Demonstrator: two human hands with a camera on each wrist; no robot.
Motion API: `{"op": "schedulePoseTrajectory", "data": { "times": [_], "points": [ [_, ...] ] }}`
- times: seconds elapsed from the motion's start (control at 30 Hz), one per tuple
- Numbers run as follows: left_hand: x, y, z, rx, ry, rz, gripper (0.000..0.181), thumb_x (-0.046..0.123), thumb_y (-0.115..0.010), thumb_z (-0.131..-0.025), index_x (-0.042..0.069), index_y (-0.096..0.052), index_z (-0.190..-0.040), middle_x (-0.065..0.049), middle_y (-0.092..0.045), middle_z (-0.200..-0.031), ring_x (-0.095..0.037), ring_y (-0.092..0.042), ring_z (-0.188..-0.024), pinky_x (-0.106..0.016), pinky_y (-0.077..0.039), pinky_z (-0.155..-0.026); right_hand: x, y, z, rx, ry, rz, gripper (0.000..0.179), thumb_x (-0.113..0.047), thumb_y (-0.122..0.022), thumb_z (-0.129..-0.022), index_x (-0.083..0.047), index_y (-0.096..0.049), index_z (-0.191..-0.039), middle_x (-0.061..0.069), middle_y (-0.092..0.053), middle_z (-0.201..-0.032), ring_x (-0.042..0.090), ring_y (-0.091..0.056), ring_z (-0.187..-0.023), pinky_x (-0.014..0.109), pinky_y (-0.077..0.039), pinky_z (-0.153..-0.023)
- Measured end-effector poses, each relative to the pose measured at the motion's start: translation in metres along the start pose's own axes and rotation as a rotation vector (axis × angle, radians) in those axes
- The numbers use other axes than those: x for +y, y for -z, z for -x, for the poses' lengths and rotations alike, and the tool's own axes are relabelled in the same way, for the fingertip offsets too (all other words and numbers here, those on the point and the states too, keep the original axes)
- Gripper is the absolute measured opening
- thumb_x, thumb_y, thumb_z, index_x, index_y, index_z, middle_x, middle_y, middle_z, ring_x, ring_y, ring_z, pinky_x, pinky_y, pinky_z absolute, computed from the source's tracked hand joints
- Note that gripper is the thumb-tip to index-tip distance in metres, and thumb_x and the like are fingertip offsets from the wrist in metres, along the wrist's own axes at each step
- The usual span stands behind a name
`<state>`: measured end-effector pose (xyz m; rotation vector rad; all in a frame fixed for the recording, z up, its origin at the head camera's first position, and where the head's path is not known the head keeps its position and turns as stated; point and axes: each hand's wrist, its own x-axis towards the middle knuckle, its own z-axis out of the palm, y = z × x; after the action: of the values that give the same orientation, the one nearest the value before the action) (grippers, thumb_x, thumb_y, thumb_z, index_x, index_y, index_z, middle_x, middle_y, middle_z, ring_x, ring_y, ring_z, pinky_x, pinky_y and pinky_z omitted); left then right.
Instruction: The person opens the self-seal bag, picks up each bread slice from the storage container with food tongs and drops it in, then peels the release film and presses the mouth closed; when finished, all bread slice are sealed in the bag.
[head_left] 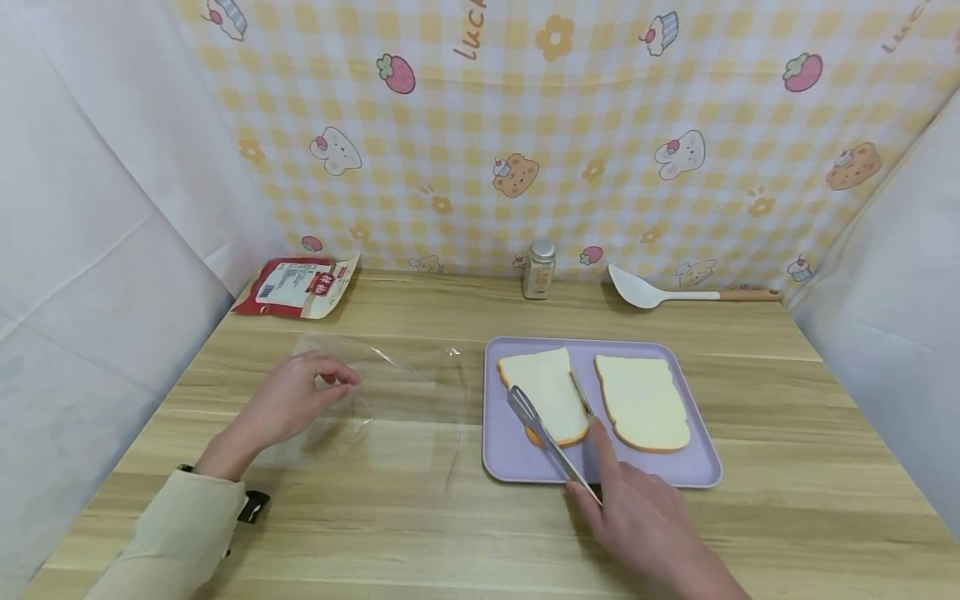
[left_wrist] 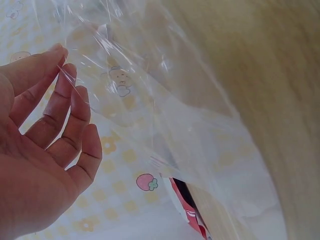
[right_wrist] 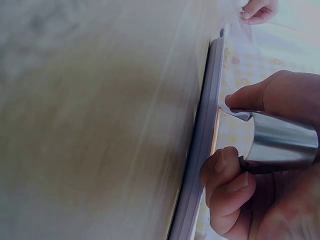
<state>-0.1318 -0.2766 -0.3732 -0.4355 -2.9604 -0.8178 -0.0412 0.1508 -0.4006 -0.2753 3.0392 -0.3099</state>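
Note:
My left hand (head_left: 300, 396) pinches the edge of a clear plastic bag (head_left: 420, 417) between thumb and forefinger. In the left wrist view the bag's film (left_wrist: 165, 100) stretches away from the fingertips, the other fingers loosely bent. Metal tongs (head_left: 551, 446) are held in my right hand (head_left: 637, 508), thumb on one arm and forefinger along the other. Their tips straddle the left bread slice (head_left: 546, 387), one at each side; whether they squeeze it I cannot tell. Another bread slice (head_left: 645, 404) lies to its right. Both are on a purple tray (head_left: 497, 454).
A red and white food packet (head_left: 300, 287) lies at the back left. By the patterned cloth stand a seasoning jar (head_left: 539, 271) and, further right, a white spatula (head_left: 675, 295) with a wooden handle end. White sheets hang at both sides of the wooden table (head_left: 420, 550).

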Motion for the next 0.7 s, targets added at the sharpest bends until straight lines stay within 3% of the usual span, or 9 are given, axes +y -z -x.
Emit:
{"op": "schedulePoseTrajectory", "data": {
  "times": [0.23,0.47,0.63,0.7],
  "points": [
    [-0.002,-0.001,-0.001,0.003,0.0,0.005,0.011,0.008,-0.073,-0.098,0.011,-0.082,-0.103,-0.005,-0.076,-0.106,-0.024,-0.064,-0.097,-0.041,-0.052,-0.083,0.001,0.003,-0.003,-0.008,0.015,-0.024,0.088,-0.054,-0.068,-0.1,-0.007,-0.027,-0.161,0.003,-0.06,-0.066,0.025,-0.064,-0.062,0.043,-0.051,-0.058],
    [-0.003,-0.003,0.0,0.002,0.008,0.011,0.011,0.008,-0.073,-0.097,0.012,-0.082,-0.103,-0.005,-0.075,-0.106,-0.024,-0.064,-0.098,-0.042,-0.052,-0.084,0.003,0.012,-0.007,-0.083,-0.074,-0.126,0.109,-0.072,-0.067,-0.092,-0.008,-0.022,-0.167,0.004,-0.07,-0.081,0.021,-0.065,-0.074,0.042,-0.052,-0.065],
    [-0.003,-0.003,0.0,0.007,-0.014,0.017,0.012,0.007,-0.072,-0.097,0.011,-0.082,-0.103,-0.006,-0.076,-0.107,-0.024,-0.066,-0.097,-0.042,-0.053,-0.085,0.005,0.012,0.005,-0.083,-0.126,-0.152,0.115,-0.077,-0.068,-0.088,-0.008,-0.021,-0.167,0.013,-0.078,-0.102,0.028,-0.073,-0.089,0.052,-0.058,-0.08],
    [-0.003,-0.003,-0.001,0.011,-0.018,0.017,0.012,0.006,-0.072,-0.097,0.011,-0.082,-0.103,-0.006,-0.076,-0.107,-0.024,-0.066,-0.097,-0.043,-0.054,-0.085,0.006,0.01,0.01,-0.083,-0.136,-0.149,0.118,-0.078,-0.068,-0.087,-0.006,-0.02,-0.167,0.013,-0.078,-0.101,0.027,-0.074,-0.087,0.051,-0.058,-0.078]
  ]
}}
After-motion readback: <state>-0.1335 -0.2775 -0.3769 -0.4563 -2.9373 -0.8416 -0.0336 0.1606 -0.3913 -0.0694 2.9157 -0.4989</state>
